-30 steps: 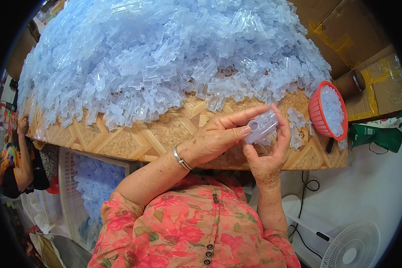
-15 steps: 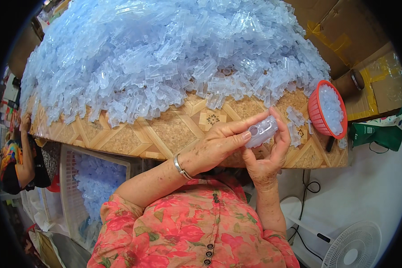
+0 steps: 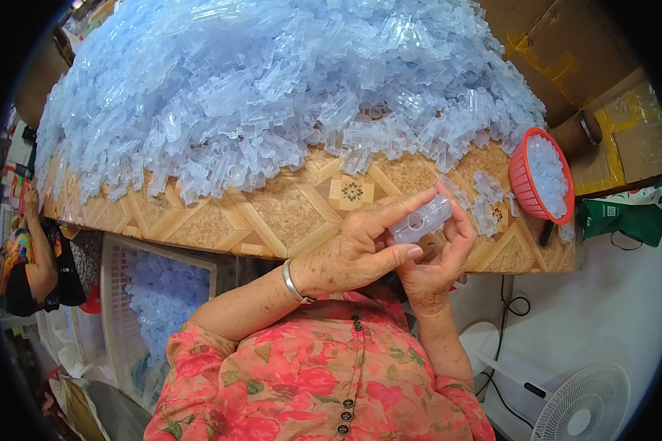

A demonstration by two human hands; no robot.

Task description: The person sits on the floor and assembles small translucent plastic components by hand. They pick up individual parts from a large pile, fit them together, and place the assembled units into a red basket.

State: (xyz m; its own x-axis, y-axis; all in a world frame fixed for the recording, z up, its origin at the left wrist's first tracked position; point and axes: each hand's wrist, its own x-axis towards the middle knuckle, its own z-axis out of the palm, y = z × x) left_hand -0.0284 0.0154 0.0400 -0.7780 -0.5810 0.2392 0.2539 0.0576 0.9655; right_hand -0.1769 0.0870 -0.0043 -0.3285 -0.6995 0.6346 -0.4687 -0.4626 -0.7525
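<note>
Between my two hands, just above the table's near edge, is a clear plastic tube-like piece (image 3: 421,219) with a round hole facing up. My left hand (image 3: 349,246), with a silver bangle at its wrist, grips the piece's left side between fingers and thumb. On the other side, my right hand (image 3: 445,246) curls its fingers round the far end. Beyond my hands a great heap of clear bluish plastic pieces (image 3: 257,95) covers most of the table. Several loose pieces (image 3: 485,202) lie just right of my right hand.
A red basket (image 3: 521,180) filled with small translucent parts stands at the table's right end. Cardboard boxes (image 3: 596,95) rise behind it. Under the table's left side is a white crate (image 3: 114,294) of plastic pieces. A white fan (image 3: 581,411) stands lower right; another person's arm (image 3: 40,253) shows far left.
The plastic piece has shifted slightly left and lower and turned a little in my hands. My left thumb has come off the hole's edge and now lies below the piece.
</note>
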